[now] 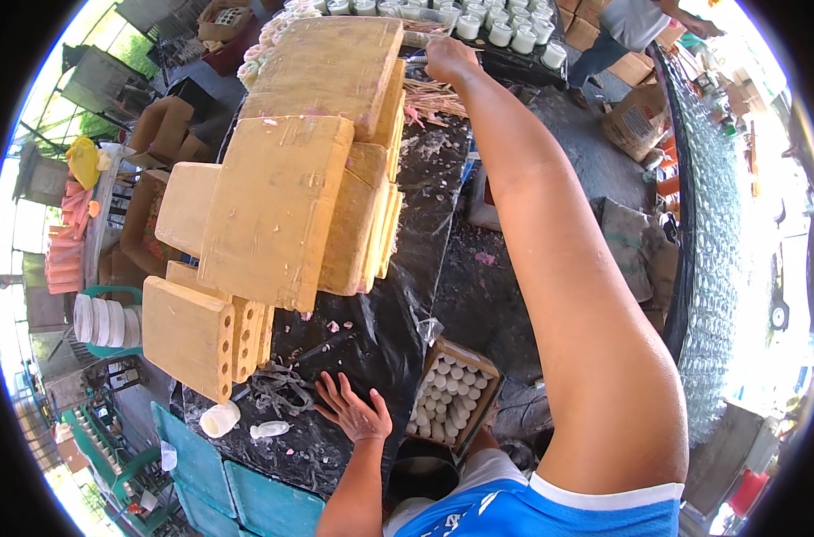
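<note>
My left hand rests on the black plastic sheet covering the table, fingers spread and holding nothing. Beside it lie a tangle of dark grey strips, a white cup-like piece and a small crumpled white piece. My right hand is stretched to the table's far end, its fingers closed around something too small to make out. Near it are a bundle of thin sticks and rows of small white jars. Thick yellow slabs are piled left of centre; one slab has holes along its edge.
A carton of white cylinders stands by my legs. Teal bins sit at the lower left, with a stack of white rings beyond. Glassware lines the right side. Another person stands at the far right.
</note>
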Motion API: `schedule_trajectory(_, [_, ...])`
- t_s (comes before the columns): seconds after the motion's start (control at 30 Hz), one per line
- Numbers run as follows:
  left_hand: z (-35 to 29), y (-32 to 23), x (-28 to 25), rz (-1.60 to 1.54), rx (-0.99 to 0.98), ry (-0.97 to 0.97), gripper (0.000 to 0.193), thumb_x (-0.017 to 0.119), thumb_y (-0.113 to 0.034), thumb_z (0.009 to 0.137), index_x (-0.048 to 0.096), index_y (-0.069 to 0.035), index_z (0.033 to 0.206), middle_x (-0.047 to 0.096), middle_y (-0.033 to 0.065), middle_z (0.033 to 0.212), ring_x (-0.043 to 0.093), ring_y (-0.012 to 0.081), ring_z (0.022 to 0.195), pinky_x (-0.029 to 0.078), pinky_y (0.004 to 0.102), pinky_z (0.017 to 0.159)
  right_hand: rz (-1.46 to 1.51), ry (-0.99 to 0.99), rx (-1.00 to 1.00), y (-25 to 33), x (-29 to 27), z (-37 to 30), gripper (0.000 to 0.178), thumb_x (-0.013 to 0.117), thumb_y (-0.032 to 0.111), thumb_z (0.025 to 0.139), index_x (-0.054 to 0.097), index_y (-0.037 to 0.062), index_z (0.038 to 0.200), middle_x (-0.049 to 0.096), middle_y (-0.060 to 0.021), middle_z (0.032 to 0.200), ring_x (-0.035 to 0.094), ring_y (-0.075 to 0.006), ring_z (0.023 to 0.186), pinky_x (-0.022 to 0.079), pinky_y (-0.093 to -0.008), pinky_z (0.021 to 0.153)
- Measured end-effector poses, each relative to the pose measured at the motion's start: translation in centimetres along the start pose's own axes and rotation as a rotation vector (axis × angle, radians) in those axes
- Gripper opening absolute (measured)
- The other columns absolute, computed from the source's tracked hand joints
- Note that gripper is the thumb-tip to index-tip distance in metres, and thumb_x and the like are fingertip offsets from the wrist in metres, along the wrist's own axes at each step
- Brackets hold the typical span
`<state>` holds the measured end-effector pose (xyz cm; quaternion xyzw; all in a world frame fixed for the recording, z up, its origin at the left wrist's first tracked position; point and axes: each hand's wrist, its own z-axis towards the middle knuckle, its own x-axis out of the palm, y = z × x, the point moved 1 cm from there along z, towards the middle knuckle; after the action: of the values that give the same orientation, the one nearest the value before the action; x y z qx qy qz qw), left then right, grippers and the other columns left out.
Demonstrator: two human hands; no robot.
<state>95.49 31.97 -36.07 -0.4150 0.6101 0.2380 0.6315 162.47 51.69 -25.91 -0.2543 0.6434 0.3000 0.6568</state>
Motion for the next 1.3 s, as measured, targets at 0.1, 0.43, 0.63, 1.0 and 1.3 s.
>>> schedule_trajectory(0.1, [-0.1, 0.0, 0.1, -0.008, 0.007, -0.012, 0.076, 0.054, -0.036, 0.100, 0.022, -0.010, 0.164, 0.015, 0.0256, 0.174, 0.011, 0.0547, 0.159, 0.005, 0.0836, 0.116, 0.191, -0.040, 0.163, -2.5, -0.3, -1.9, 0.046, 0.077, 0.041, 0.092, 0.075, 0.0050, 0.121, 0.074, -0.0164, 0.127, 0.070, -0.0352, 0.121, 0.058, -0.0468, 0.099])
schedule_trajectory(0.43, [-0.1, -0.8, -0.5, 0.037, -0.094, 0.027, 0.073, 0.057, -0.040, 0.101, 0.030, -0.009, 0.161, 0.013, 0.0192, 0.176, 0.010, 0.0461, 0.162, 0.008, 0.0789, 0.121, 1.860, 0.329, 0.239, -8.5, -3.3, -23.5, 0.033, 0.063, 0.042, 0.107, 0.066, 0.0095, 0.101, 0.070, -0.0038, 0.091, 0.058, -0.0092, 0.063, 0.043, -0.0251, 0.049])
schedule_trajectory(0.63, [-1.2, 0.0, -0.4, -0.072, -0.062, -0.112, 0.065, 0.058, -0.043, 0.099, 0.045, -0.007, 0.151, 0.020, 0.0179, 0.174, 0.011, 0.0421, 0.162, 0.011, 0.0752, 0.124, 2.189, 0.399, 0.464, -0.4, -5.2, -53.8, 0.048, 0.059, 0.061, 0.103, 0.062, 0.0144, 0.094, 0.066, -0.0059, 0.086, 0.057, -0.0150, 0.057, 0.043, -0.0261, 0.047])
schedule_trajectory(1.0, [-16.6, 17.6, -5.3, -1.517, 0.123, -0.123, 0.051, 0.057, -0.013, 0.107, 0.042, 0.000, 0.154, 0.055, 0.0205, 0.154, 0.051, 0.0296, 0.146, 0.040, 0.0405, 0.120, 1.779, 0.594, 0.810, 24.9, 5.1, -96.6, 0.030, 0.066, 0.042, 0.104, 0.062, 0.0138, 0.096, 0.064, -0.0066, 0.077, 0.055, -0.0161, 0.055, 0.040, -0.0318, 0.048])
schedule_trajectory(1.3, [-64.2, 55.3, -12.6, -0.858, -0.885, -0.734, 0.017, 0.060, -0.014, 0.104, 0.069, -0.004, 0.115, 0.074, 0.0082, 0.104, 0.069, 0.0196, 0.093, 0.055, 0.0343, 0.084, 0.170, 0.173, -0.183, 38.5, 5.1, -81.0, 0.064, 0.071, 0.062, 0.090, 0.074, 0.0075, 0.124, 0.074, -0.0225, 0.121, 0.069, -0.0454, 0.115, 0.053, -0.0535, 0.098])
